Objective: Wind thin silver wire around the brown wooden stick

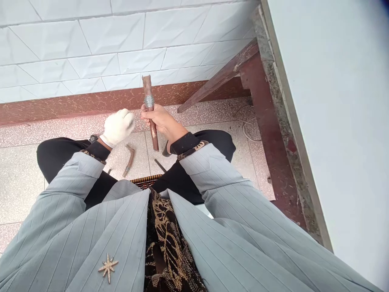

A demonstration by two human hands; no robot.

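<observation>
My right hand point(159, 118) is bare and wrapped round the middle of a brown wooden stick point(154, 136). The stick stands nearly upright in the view, with a band of silvery wire point(148, 101) wound about it just above my fingers. My left hand point(119, 127), in a white glove, is closed in a fist to the left of the stick, apart from it. Whatever that fist may hold is hidden. Below the hands, a bent wooden stick point(129, 159) with wire round its lower part lies on the floor between my legs.
A thin dark rod point(160, 165) lies by my right leg, near a striped woven edge point(148, 179). At the right stands a red-brown wooden frame point(264, 109) with a slanting brace. A pale cable point(247, 132) coils beside it. Ahead rises a white tiled wall point(115, 36).
</observation>
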